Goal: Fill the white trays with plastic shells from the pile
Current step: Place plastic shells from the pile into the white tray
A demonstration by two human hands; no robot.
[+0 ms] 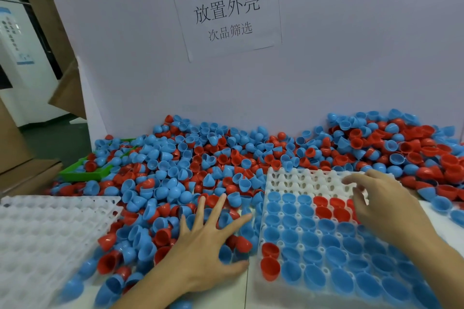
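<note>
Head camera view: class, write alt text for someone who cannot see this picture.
A person's left hand lies spread on a pile of blue and red plastic shells, while the right hand hovers over a partly filled white tray. An empty white tray sits at left.

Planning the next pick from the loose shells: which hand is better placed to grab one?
The left hand, probably. It lies spread, fingers straight, right on the pile of shells, holding nothing. The right hand hovers over the half-filled tray, away from the loose shells.
</note>
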